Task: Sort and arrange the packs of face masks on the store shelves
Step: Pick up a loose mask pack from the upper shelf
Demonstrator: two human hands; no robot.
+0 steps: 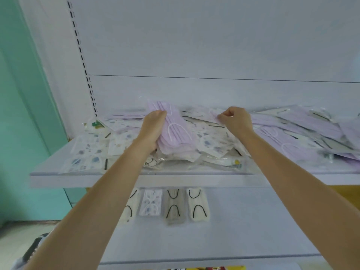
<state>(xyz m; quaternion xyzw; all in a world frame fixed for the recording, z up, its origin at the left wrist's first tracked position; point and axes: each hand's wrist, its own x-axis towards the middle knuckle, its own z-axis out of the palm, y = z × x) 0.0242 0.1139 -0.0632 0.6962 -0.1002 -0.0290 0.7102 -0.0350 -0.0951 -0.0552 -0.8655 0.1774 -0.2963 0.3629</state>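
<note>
A loose heap of face mask packs covers the upper shelf (48, 172). My left hand (152, 131) grips a stack of lilac mask packs (177, 133) tilted up on edge at the heap's middle. My right hand (233, 119) pinches the edge of a pale lilac pack (212, 114) lying near the back of the heap. White packs with blue prints (87, 152) lie at the left, more lilac packs (292, 131) at the right. On the lower shelf (253, 230) several packs stand in a neat row: a cream one with black loops (198, 206), a grey one (174, 207), a printed one (151, 201).
The shelf's white back panel (214, 45) rises behind the heap, with a slotted upright (81, 55) at the left. A teal wall (23, 114) stands left of the unit. A yellow package edge (204, 267) shows at the bottom.
</note>
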